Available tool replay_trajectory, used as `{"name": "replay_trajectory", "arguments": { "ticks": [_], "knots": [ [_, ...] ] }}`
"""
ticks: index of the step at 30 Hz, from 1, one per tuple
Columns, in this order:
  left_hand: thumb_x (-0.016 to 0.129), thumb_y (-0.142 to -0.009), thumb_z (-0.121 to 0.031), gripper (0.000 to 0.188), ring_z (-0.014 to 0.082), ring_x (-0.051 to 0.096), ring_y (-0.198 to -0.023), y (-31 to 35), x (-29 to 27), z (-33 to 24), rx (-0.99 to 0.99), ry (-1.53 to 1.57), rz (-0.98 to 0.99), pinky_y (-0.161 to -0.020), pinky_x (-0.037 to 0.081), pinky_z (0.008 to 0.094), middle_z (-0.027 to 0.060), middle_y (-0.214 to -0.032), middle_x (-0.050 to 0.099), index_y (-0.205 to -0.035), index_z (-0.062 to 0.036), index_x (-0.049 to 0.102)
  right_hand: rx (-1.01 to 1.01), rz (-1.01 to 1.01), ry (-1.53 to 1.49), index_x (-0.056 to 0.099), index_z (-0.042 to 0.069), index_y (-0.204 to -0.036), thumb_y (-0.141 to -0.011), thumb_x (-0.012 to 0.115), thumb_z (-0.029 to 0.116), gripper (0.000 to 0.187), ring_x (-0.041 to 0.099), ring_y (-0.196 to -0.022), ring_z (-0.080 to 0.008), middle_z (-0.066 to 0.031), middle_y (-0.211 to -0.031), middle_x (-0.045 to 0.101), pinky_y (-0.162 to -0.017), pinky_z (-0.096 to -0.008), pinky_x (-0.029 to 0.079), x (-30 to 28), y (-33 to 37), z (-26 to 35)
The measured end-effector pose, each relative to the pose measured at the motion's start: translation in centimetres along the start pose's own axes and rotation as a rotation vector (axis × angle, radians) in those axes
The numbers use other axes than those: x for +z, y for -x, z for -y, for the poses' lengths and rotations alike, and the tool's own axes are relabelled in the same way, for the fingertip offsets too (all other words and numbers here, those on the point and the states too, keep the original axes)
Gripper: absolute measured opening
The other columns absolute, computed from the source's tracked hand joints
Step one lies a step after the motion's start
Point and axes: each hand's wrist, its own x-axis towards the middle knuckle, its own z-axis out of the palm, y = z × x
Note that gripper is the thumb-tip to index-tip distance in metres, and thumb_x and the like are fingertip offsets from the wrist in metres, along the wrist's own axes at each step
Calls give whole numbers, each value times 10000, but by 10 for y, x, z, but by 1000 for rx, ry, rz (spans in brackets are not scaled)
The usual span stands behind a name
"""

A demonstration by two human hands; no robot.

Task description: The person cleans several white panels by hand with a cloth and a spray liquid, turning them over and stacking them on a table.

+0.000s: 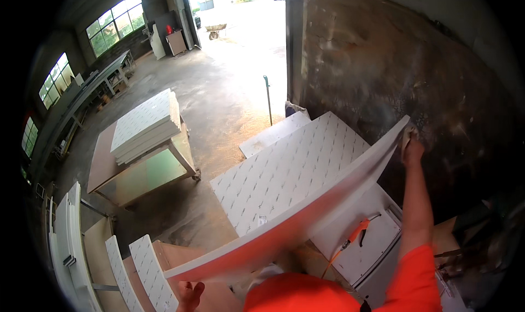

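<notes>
A long white panel [298, 224] is held tilted on its edge across the front of my body, its glossy near face reflecting my orange shirt. My right hand [411, 145] grips its far right end, close to the dark wall. At the lower left corner my left hand [190, 295] is against the panel's bottom end, its thumb showing and the other fingers partly hidden. Just beyond lies a stack topped by a white board with printed film [290, 172]. An orange air blow gun [359, 231] rests on a white surface [374, 257] below my right arm.
A wheeled table [101, 162] at the left carries a stack of white boards [145, 121]. Narrow panels [153, 268] stand at the lower left. A thin green post [268, 99] rises near the bright doorway. The stained wall [383, 55] bounds the right side.
</notes>
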Motion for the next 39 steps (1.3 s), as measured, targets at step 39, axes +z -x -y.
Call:
{"name": "replay_trajectory", "arguments": {
  "ticks": [39],
  "knots": [
    [399, -1063, -680, 793, 332, 583, -1320, -266, 141, 279, -817, 820, 91, -1103, 494, 476, 164, -1486, 577, -1537, -47, 467, 811, 605, -190, 762, -26, -1138, -844, 845, 348, 483, 757, -1026, -326, -208, -1094, 775, -873, -400, 581, 128, 375, 157]
  ]
}}
